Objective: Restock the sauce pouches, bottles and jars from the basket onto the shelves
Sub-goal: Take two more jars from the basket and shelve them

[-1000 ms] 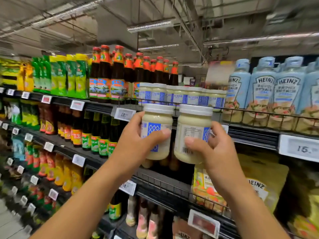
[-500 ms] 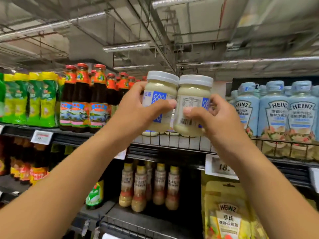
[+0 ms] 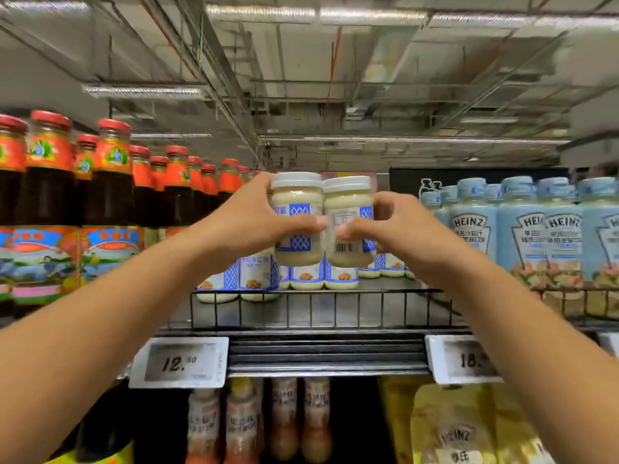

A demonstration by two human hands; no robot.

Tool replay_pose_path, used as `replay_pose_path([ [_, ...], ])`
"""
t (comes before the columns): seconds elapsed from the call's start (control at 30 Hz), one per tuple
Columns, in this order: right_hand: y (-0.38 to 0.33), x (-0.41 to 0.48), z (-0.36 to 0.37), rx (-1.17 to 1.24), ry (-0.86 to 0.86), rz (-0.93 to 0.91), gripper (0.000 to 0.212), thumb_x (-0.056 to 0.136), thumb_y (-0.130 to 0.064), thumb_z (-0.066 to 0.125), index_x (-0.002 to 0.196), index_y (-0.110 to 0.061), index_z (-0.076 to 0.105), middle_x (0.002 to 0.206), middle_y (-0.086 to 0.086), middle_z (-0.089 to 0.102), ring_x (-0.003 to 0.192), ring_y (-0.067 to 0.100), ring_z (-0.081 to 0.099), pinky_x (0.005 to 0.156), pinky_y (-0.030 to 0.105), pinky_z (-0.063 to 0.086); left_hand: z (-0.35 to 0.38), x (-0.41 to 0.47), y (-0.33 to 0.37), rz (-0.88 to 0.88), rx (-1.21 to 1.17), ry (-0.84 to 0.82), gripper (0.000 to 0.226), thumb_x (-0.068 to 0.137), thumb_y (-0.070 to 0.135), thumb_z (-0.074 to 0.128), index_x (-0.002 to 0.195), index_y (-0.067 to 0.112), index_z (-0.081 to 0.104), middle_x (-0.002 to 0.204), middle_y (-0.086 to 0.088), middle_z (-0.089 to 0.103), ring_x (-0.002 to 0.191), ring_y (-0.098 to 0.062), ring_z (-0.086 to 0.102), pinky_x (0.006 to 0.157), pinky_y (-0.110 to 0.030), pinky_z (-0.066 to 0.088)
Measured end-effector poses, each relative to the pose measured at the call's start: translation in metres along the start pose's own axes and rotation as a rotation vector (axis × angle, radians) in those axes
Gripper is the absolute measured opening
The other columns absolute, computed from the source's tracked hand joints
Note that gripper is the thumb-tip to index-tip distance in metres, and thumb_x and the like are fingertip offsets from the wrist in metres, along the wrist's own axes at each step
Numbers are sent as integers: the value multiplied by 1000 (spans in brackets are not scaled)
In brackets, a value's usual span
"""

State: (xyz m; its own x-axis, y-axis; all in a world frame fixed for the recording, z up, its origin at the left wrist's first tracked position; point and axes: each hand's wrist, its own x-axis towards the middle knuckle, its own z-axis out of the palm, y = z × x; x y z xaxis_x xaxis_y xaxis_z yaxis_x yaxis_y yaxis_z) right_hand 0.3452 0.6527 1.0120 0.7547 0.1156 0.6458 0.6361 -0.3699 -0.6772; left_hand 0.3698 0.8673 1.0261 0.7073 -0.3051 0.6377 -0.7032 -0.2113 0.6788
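Two cream-coloured sauce jars with white lids and blue-white labels are held side by side above the top shelf. My left hand [image 3: 248,226] grips the left jar [image 3: 296,202]. My right hand [image 3: 398,229] grips the right jar [image 3: 348,202], whose barcode faces me. The two jars touch each other. Both hang above a row of matching jars [image 3: 254,276] that stand on the top shelf behind its black wire rail [image 3: 321,309]. The basket is out of view.
Dark sauce bottles with red caps [image 3: 110,195] crowd the shelf to the left. Pale blue Heinz squeeze bottles [image 3: 522,229] stand to the right. Price tags [image 3: 181,361] hang on the shelf edge. Dressing bottles [image 3: 284,420] and yellow Heinz pouches [image 3: 459,433] fill the shelf below.
Both hands have carried the jars further in over the top shelf's rail, above the row of matching jars. The camera has tilted up and moved closer to the shelf.
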Motion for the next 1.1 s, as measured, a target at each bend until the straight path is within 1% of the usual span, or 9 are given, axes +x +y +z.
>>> replay_pose_path([
  [0.1, 12, 4, -1, -113, -59, 82, 23, 69, -21, 87, 90, -17, 78, 88, 3, 78, 73, 5, 66, 61, 19, 47, 0, 4, -15, -44, 152, -28, 70, 53, 43, 95, 110, 24, 60, 92, 7, 75, 83, -9, 73, 75, -30, 60],
  [0.2, 19, 9, -3, -219, -140, 197, 46, 60, -27, 90, 101, -11, 77, 99, 10, 77, 85, 13, 68, 69, 29, 50, 5, 5, -24, -73, 285, -69, 75, 46, 52, 94, 107, 30, 56, 87, 8, 71, 69, -5, 68, 58, -28, 56],
  [0.33, 23, 15, -4, -295, -268, 269, 38, 68, -18, 89, 103, -12, 76, 97, 4, 79, 80, 8, 69, 66, 23, 53, 10, 7, -34, -109, 352, -120, 79, 46, 50, 95, 108, 39, 47, 84, 5, 67, 50, -1, 57, 44, -21, 44],
  [0.53, 27, 18, -5, -289, -291, 325, 50, 67, -19, 90, 111, -7, 71, 102, 7, 77, 91, 16, 73, 70, 24, 56, 12, 6, -36, -113, 571, -110, 90, 43, 65, 87, 116, 44, 39, 86, 14, 60, 73, -1, 55, 55, -24, 38],
  [0.67, 26, 16, -7, -278, -319, 324, 44, 71, -18, 89, 111, -10, 71, 104, 6, 77, 96, 16, 73, 70, 21, 58, 9, 5, -35, -78, 659, -170, 94, 45, 74, 81, 122, 43, 35, 96, 14, 62, 83, -3, 58, 65, -27, 45],
  [0.8, 25, 14, -14, -205, -359, 326, 57, 68, -16, 90, 120, -20, 65, 110, 7, 75, 106, 24, 71, 88, 36, 60, 2, 1, -25, -42, 786, -246, 95, 44, 84, 65, 126, 46, 36, 89, 15, 66, 73, 1, 61, 68, -25, 49],
  [0.9, 25, 15, -24, -54, -305, 293, 80, 59, -16, 91, 130, -26, 57, 118, 10, 70, 108, 26, 70, 92, 43, 59, -9, -1, -16, 42, 855, -247, 91, 54, 83, 62, 134, 47, 36, 107, 18, 60, 64, 3, 61, 66, -19, 48],
  [1.0, 23, 15, -27, -62, -334, 190, 52, 76, -2, 82, 120, -28, 67, 117, 10, 70, 105, 22, 71, 87, 38, 60, -21, 2, -11, 191, 972, -248, 70, 72, 67, 68, 134, 45, 43, 124, 21, 51, 81, 13, 52, 67, -8, 36],
  [1.1, 22, 14, -24, -165, -289, 115, 42, 76, -7, 84, 109, -29, 73, 105, 9, 72, 90, 16, 72, 79, 36, 63, -25, 6, -9, 220, 981, -290, 55, 79, 53, 74, 129, 44, 51, 116, 27, 51, 95, 8, 49, 72, -8, 35],
])
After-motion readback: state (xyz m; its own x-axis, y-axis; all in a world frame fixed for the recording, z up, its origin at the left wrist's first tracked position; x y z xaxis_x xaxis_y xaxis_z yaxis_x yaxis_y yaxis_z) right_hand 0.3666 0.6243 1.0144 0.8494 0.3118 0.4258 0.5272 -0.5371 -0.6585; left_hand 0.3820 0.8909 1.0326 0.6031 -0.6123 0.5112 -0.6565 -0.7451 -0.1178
